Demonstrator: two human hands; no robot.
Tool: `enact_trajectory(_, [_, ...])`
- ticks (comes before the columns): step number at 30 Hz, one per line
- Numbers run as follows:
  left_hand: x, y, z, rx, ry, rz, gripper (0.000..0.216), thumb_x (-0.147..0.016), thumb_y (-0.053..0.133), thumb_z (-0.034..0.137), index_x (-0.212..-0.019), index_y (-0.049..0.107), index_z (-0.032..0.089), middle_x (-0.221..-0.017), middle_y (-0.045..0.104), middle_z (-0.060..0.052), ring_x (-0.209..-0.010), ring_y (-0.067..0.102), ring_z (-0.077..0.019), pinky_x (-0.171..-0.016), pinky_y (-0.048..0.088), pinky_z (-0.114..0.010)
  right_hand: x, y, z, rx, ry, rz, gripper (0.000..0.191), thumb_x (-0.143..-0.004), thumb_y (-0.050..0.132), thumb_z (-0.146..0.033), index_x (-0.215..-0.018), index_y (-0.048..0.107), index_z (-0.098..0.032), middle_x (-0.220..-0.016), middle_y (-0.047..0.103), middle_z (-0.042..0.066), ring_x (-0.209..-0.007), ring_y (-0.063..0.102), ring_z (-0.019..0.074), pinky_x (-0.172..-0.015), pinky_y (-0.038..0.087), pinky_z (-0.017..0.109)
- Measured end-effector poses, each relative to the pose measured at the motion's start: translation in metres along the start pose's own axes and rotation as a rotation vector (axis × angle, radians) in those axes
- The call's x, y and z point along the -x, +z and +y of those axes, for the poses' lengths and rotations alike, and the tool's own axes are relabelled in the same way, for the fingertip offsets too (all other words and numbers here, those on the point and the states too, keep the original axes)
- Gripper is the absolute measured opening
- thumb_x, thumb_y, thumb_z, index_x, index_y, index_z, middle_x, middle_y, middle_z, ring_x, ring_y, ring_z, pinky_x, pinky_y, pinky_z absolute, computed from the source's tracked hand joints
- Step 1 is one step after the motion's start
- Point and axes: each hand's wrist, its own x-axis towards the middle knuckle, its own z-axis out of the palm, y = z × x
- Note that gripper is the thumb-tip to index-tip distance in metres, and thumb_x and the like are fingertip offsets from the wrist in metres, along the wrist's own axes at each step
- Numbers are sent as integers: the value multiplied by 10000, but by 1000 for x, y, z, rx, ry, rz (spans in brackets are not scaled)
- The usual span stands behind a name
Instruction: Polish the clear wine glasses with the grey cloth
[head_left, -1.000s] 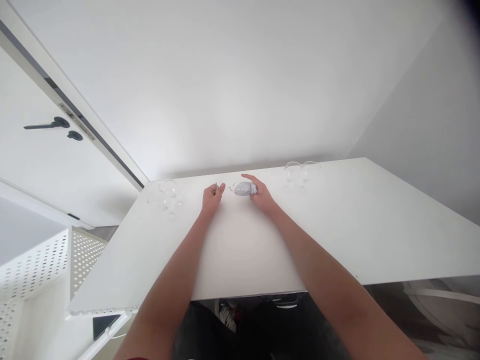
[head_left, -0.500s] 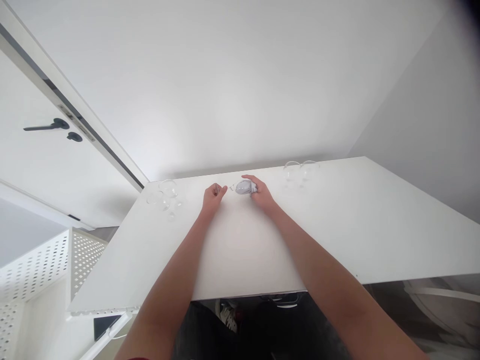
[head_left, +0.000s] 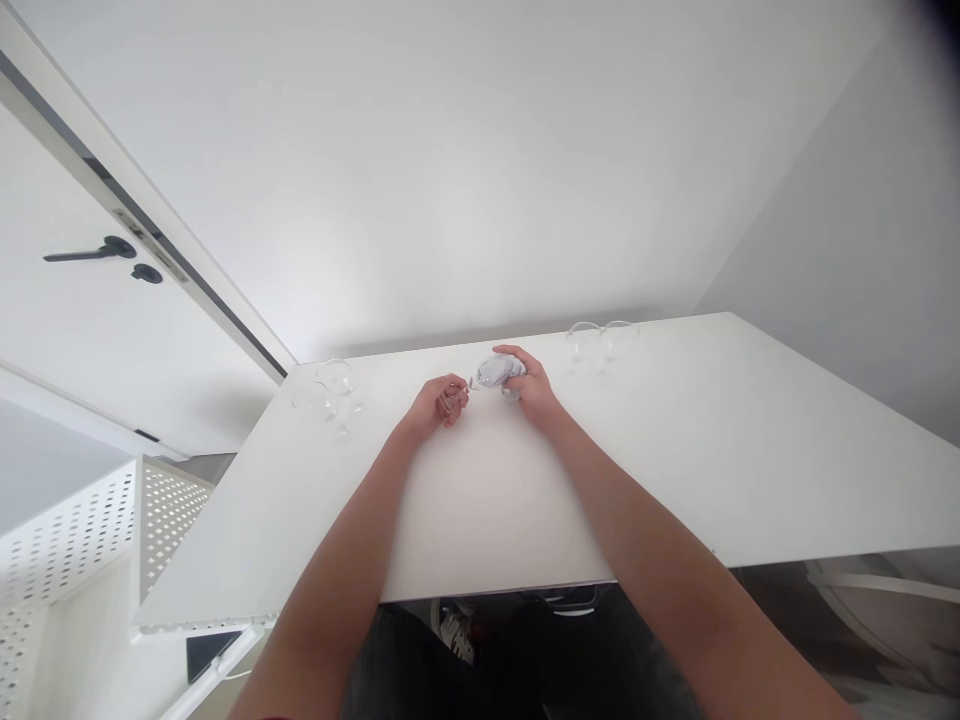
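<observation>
A clear wine glass (head_left: 493, 371) lies sideways above the middle of the white table (head_left: 480, 500), its stem pointing left. My right hand (head_left: 531, 385) is wrapped round the bowl end, with a pale grey-white cloth (head_left: 517, 368) bunched against the glass. Whether the cloth is inside the bowl or only around it, I cannot tell. My left hand (head_left: 444, 400) is closed with curled fingers at the stem end, and the clear foot shows partly between them.
Several clear glasses (head_left: 330, 400) stand at the table's left. Two more wine glasses (head_left: 611, 342) are near the back edge, right of my right hand. A wall (head_left: 465, 200) rises behind the table, and a door with a dark handle (head_left: 90, 250) is at left.
My left hand has rolled over and moved slightly right, its fingers now showing around the foot. The wine glass and my right hand have shifted a little to the right.
</observation>
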Motion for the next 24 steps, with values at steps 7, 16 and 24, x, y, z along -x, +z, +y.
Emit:
enact_trajectory(7, [4, -1, 4, -41, -78, -189, 371, -836, 745, 399, -1077, 678, 124, -880, 711, -117, -753, 694, -197, -759, 524, -341, 2, 2, -7, -109, -7, -1, 615, -561, 579, -147, -1156, 686, -260, -872, 627, -12, -783, 535, 173, -679, 402, 281])
enact_trajectory(16, [0, -8, 0, -16, -64, -213, 349, -816, 788, 336, -1098, 684, 159, -867, 659, -65, -677, 608, -135, -701, 465, -307, -3, -7, -2, -416, 86, 280, 598, -575, 678, -121, -1159, 704, -248, -904, 713, 4, -891, 634, 195, -780, 476, 305])
enact_trajectory(24, [4, -4, 7, 120, 30, -81, 266, -824, 756, 291, -1054, 692, 175, -782, 538, -10, -629, 451, -89, -694, 447, -277, -9, -6, 7, -471, 70, 345, 276, -591, 668, -139, -853, 692, -219, -882, 689, 6, -863, 627, 185, -720, 513, 292])
